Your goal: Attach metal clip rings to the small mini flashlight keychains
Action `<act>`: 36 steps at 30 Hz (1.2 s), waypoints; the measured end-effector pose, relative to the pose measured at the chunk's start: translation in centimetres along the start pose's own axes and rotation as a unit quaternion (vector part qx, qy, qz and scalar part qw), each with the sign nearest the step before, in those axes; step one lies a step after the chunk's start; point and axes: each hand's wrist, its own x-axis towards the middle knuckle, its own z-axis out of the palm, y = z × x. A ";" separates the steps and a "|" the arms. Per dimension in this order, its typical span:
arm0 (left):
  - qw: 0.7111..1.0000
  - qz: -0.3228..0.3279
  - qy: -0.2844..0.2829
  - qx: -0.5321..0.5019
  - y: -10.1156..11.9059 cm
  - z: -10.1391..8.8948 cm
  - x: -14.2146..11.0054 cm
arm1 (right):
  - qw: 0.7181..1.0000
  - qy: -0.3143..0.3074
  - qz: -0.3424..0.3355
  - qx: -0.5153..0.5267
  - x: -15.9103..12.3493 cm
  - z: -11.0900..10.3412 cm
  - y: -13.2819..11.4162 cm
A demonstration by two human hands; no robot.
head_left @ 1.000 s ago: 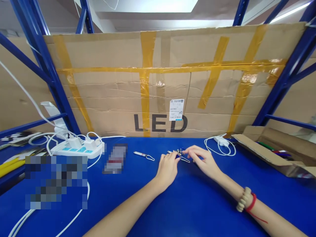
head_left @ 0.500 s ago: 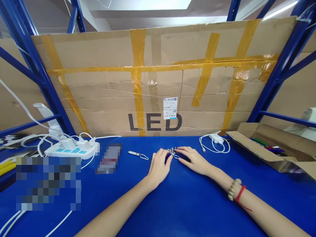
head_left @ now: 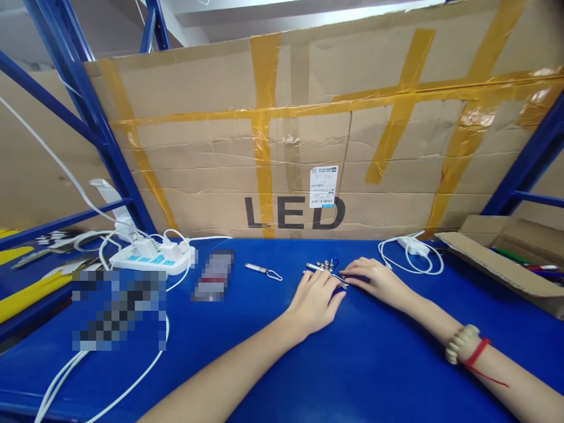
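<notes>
My left hand (head_left: 314,301) lies palm down on the blue table, fingers stretched forward and thumb apart. Its fingertips cover part of a short silver stick (head_left: 314,267) and of a thin cord loop (head_left: 338,278). The right hand (head_left: 374,277) is to the right of it, thumb and fingertips pinched together at the loop's far side. Just behind the fingers sits a small cluster of shiny metal balls (head_left: 326,265). A second silver stick with a wire loop (head_left: 263,271) lies apart on the left, touched by neither hand.
A power strip (head_left: 152,259) with white plugs and cables stands at the left. A blurred flat packet (head_left: 214,276) lies beside it. At the right are a coiled white cable with adapter (head_left: 413,247) and an open cardboard box (head_left: 497,258) holding pens. Taped cardboard (head_left: 211,158) closes the back.
The view has swung slightly left, shifting everything rightward. My left hand has slid over the silver pieces, and the right hand's fingers have closed together. The silver stick behind them now shows.
</notes>
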 end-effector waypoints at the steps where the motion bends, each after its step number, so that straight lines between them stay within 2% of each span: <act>1: 1.000 0.002 -0.002 0.001 0.0 0.0 0.0 | 1.000 0.003 0.002 0.013 0.0 0.1 0.1; 8: 1.000 0.009 -0.001 -0.004 -0.2 0.1 0.0 | 0.996 -0.014 0.003 0.083 0.2 0.5 0.2; 20: 1.000 -0.001 0.005 -0.025 -0.5 0.2 -0.1 | 0.985 -0.003 0.070 0.160 0.1 0.5 0.0; 23: 0.999 0.000 0.008 -0.032 -0.5 0.2 0.0 | 0.986 -0.007 0.067 0.155 0.2 0.4 -0.5; 27: 0.999 -0.005 0.010 -0.043 -0.3 0.1 0.1 | 0.996 -0.004 0.045 0.076 0.1 -0.1 -1.0; 30: 0.999 -0.014 0.010 -0.041 -0.1 -0.1 0.1 | 0.997 0.002 0.064 0.041 0.0 -0.7 -1.5; 36: 0.999 -0.012 0.014 -0.046 0.4 -0.5 0.2 | 0.991 0.034 0.072 0.112 0.1 -1.6 -3.0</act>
